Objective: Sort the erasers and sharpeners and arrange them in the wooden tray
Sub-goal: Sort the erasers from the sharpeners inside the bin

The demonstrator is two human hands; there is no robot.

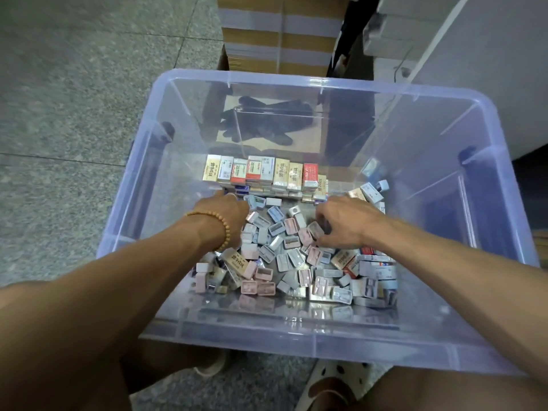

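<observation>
Now both hands are in the plastic bin [489, 203], sorting: right hand [344, 223] curls around a pink sharpener [315, 231], left hand [229, 216], fingers hidden, beside stacked erasers [261, 173]. Next, probably lift it clear; wooden tray unseen.

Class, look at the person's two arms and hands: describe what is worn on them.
Both forearms are bare, with no sleeves or gloves showing. The left hand has a bracelet of small round tan beads on its wrist. The right hand and its wrist carry nothing.
</observation>
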